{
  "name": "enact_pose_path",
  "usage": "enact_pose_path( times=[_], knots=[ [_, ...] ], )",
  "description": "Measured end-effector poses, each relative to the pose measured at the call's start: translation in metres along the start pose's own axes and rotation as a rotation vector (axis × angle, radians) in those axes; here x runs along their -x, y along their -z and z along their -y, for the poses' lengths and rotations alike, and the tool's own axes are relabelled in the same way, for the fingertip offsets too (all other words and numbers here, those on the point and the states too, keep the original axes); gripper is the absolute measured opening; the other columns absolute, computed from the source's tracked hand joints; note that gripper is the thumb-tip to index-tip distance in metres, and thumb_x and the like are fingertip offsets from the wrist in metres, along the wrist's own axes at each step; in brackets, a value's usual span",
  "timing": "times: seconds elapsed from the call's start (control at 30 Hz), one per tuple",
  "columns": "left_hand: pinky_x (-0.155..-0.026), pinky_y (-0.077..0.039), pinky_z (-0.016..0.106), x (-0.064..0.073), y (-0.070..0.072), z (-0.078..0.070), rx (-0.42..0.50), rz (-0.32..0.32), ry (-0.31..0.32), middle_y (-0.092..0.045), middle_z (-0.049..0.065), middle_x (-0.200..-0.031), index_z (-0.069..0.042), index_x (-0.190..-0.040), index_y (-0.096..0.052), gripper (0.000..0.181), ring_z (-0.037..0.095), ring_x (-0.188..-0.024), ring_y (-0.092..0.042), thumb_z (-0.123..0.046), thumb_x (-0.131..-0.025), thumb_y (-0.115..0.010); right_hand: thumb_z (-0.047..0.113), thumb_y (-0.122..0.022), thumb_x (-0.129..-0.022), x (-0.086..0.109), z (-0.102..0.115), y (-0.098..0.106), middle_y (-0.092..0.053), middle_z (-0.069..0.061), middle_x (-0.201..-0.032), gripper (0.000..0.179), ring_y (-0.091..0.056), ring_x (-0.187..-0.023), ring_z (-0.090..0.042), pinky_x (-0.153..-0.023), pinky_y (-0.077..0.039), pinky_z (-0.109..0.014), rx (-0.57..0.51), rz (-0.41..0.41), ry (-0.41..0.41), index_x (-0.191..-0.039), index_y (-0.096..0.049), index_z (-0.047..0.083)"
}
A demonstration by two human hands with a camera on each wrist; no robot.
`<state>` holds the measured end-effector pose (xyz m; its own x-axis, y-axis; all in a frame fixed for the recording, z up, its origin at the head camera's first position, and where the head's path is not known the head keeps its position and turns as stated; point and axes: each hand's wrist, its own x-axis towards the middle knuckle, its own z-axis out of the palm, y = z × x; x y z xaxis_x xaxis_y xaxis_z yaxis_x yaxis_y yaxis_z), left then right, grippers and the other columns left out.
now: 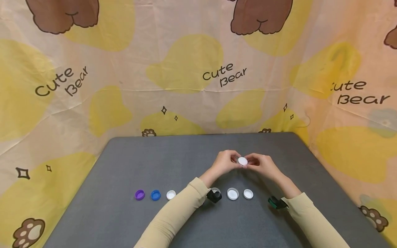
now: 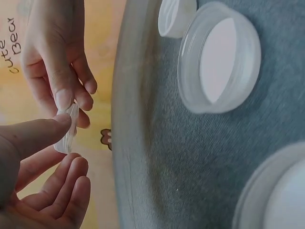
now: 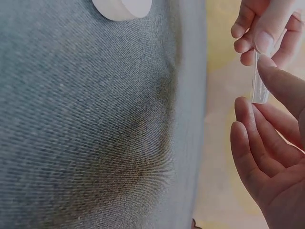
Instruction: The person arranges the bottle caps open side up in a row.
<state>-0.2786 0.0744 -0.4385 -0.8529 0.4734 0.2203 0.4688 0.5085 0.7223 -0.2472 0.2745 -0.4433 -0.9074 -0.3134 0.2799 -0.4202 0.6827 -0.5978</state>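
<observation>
Both hands hold one small round white cap with a clear rim [image 1: 242, 161] above the far right part of the table. My left hand [image 1: 225, 161] pinches its left side, with the thumb over the edge in the left wrist view. On the opposite side my right hand [image 1: 263, 164] pinches it between thumb and fingers. The right wrist view shows this cap [image 3: 259, 86] edge-on, with a ridged, see-through side. Nearer the body, a larger white cap with a clear rim [image 1: 233, 194] and a small white cap [image 1: 248, 194] lie on the table.
Left of these, a purple cap [image 1: 140, 195], a blue cap [image 1: 155, 195] and a white cap [image 1: 171, 195] continue the row on the grey table [image 1: 149, 162]. Another clear-rimmed cap [image 1: 215, 189] is partly hidden behind the left wrist camera. A patterned cloth [image 1: 186, 69] hangs behind.
</observation>
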Motion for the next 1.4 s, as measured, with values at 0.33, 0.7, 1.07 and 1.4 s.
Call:
enact_pose_path(
  times=[0.33, 0.7, 1.07, 1.4],
  knots=[
    [-0.058, -0.044, 0.014, 0.014, -0.005, -0.006, -0.004, 0.032, -0.025, -0.066, 0.002, -0.081, -0.012, -0.1, -0.071, 0.028, 0.0, -0.065, -0.054, -0.022, -0.075, -0.081, 0.028, -0.077, -0.079, 0.015, 0.005, 0.004, -0.071, -0.001, -0.092, 0.032, -0.065, -0.077, -0.007, -0.069, -0.053, -0.022, -0.017, 0.022, 0.021, -0.104, -0.07, 0.009],
    [-0.057, -0.044, 0.013, 0.025, -0.014, -0.011, 0.027, 0.07, -0.057, -0.066, 0.0, -0.08, -0.011, -0.099, -0.071, 0.028, -0.002, -0.064, -0.054, -0.023, -0.076, -0.081, 0.029, -0.077, -0.079, 0.031, 0.004, 0.011, -0.071, 0.0, -0.09, 0.032, -0.065, -0.076, -0.004, -0.068, -0.053, -0.022, -0.036, 0.072, 0.034, -0.102, -0.07, 0.009],
    [-0.056, -0.043, 0.011, 0.032, -0.023, -0.017, -0.003, 0.097, -0.093, -0.064, -0.006, -0.074, -0.012, -0.095, -0.071, 0.024, -0.004, -0.062, -0.052, -0.022, -0.076, -0.08, 0.03, -0.076, -0.08, 0.044, 0.003, 0.017, -0.071, 0.002, -0.089, 0.031, -0.065, -0.075, -0.003, -0.067, -0.053, -0.022, -0.093, 0.128, 0.018, -0.103, -0.07, 0.01],
    [-0.057, -0.042, 0.011, 0.036, -0.031, -0.024, -0.035, 0.122, -0.083, -0.065, -0.006, -0.076, -0.011, -0.097, -0.072, 0.026, -0.004, -0.063, -0.052, -0.027, -0.078, -0.079, 0.028, -0.073, -0.083, 0.056, -0.003, 0.022, -0.072, 0.003, -0.09, 0.028, -0.065, -0.077, -0.001, -0.068, -0.053, -0.021, -0.081, 0.147, 0.026, -0.106, -0.07, 0.012]
  ],
)
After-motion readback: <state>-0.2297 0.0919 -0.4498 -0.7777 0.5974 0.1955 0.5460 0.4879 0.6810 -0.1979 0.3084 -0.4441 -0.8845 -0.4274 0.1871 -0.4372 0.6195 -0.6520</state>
